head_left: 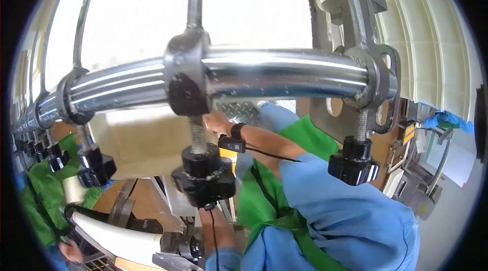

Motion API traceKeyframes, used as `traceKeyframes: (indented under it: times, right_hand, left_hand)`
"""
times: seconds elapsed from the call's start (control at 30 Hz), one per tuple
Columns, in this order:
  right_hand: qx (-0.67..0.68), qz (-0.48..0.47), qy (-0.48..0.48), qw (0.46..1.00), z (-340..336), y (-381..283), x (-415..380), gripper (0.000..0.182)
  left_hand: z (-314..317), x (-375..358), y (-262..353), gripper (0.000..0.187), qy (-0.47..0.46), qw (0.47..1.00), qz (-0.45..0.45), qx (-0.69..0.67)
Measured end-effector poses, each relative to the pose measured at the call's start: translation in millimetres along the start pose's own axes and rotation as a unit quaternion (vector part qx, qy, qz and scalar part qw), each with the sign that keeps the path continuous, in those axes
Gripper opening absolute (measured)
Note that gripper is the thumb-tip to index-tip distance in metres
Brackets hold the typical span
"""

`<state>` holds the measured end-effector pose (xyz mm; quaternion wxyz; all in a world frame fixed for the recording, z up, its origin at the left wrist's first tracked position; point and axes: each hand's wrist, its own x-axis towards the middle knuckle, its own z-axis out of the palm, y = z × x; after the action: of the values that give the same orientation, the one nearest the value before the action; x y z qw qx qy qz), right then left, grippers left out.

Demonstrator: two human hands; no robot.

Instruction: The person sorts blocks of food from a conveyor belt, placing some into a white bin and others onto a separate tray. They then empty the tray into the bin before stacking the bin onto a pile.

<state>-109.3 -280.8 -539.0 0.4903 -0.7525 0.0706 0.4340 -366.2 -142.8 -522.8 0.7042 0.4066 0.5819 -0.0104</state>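
Note:
A cream-coloured plastic tray [134, 141] is tilted below the metal bar, its surface slightly blurred. At its right edge is my right hand [217, 122], with the fingers curled in and their tips partly hidden behind the bar's collar. A black wristband and a small black device [232, 143] with a cable sit on that wrist. Of my left arm only the forearm [217, 228] shows, low in the middle. A black star knob [204, 174] covers my left hand, so its fingers cannot be seen. Behind that knob is part of a white container [180, 201].
A shiny metal bar [284, 70] with collars, rods and several black knobs crosses close in front. At left, another person in a green apron [46, 189] has a hand [71, 251] near a white roller [114, 230]. Machinery [414, 194] stands at right.

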Motion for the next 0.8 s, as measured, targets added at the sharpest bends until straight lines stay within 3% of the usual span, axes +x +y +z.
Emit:
traceKeyframes:
  times: [0.1,0.17,0.2,0.3,0.33,0.4,0.43,0.5,0.57,0.6,0.63,0.67,0.7,0.73,0.8]
  right_hand:
    - [-0.022,0.005,-0.042,0.999,-1,-3,2,0.074]
    - [-0.172,-0.090,0.071,0.978,31,37,34,0.061]
    - [-0.146,-0.063,-0.026,0.987,18,22,32,0.063]
    - [-0.077,-0.020,0.030,0.996,-14,-28,-3,0.068]
    - [0.013,0.005,0.032,0.999,9,-5,24,0.069]
    - [0.009,0.016,0.046,0.999,-2,-8,19,0.066]
    - [0.013,0.018,0.045,0.999,-7,-10,18,0.064]
    - [0.023,0.015,0.029,0.999,-15,-10,11,0.061]
    - [0.030,0.004,-0.005,1.000,-24,-16,9,0.059]
    - [0.035,-0.001,-0.022,0.999,-23,-20,10,0.058]
    - [0.040,-0.002,-0.040,0.998,-17,-20,12,0.058]
    - [0.046,0.025,-0.069,0.996,-15,-9,24,0.075]
    - [0.044,0.024,-0.070,0.996,-15,-13,21,0.075]
    - [0.038,0.020,-0.037,0.998,-14,-20,13,0.068]
    - [0.032,0.018,-0.008,0.999,-14,-25,4,0.061]
  left_hand:
    - [7,1,4,0.055,0.022,1.000,0.000,-0.010]
    - [6,7,2,0.055,0.025,0.999,0.010,-0.020]
    - [7,7,1,0.055,0.028,0.999,0.012,-0.025]
    - [11,15,-6,0.055,0.024,0.998,0.019,-0.056]
    - [23,7,-9,0.055,0.027,0.998,0.017,-0.058]
    - [53,-6,-23,0.054,0.226,0.964,0.126,0.053]
    - [42,1,-18,0.054,0.228,0.964,0.122,0.053]
    - [-24,51,-32,0.050,0.034,0.989,-0.037,-0.137]
    - [-66,91,-71,0.042,-0.157,0.977,0.081,0.122]
    - [-65,95,-79,0.043,-0.063,0.935,0.183,0.296]
    - [-68,95,-88,0.044,0.033,0.847,0.271,0.456]
    - [-39,70,-64,0.050,0.027,0.928,0.179,0.325]
    - [-5,40,-35,0.059,0.046,0.985,0.088,0.143]
    - [34,6,-1,0.070,0.095,0.995,0.014,-0.021]
    - [18,16,-5,0.070,0.051,0.996,-0.032,-0.061]
